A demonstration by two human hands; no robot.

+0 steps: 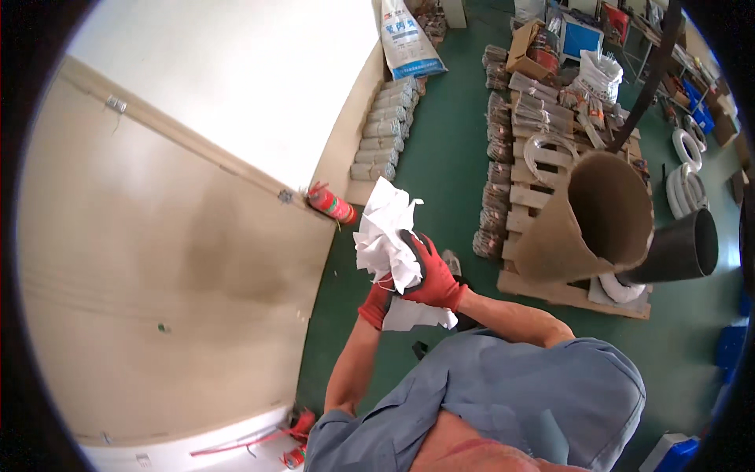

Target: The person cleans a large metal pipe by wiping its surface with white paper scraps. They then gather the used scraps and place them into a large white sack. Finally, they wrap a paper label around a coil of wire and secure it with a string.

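A crumpled white sheet (384, 228), paper or thin cloth, is bunched up in front of my body, and a loose end of it hangs below my wrists. My right hand (431, 274), in a red glove with black on the fingers and palm, closes round its right side. Under the bundle sits my left hand (377, 303), also in a red glove, pressed against the sheet. Part of the left fingers is covered by the sheet and the right hand.
To the left, a red fire extinguisher (331, 204) stands by a beige wall panel (173, 236). Rolled bundles (381, 141) line the wall. At right, a wooden pallet (535, 287) carries bundles and coils, near a large brown tube (582, 228) and a black tube (668, 252).
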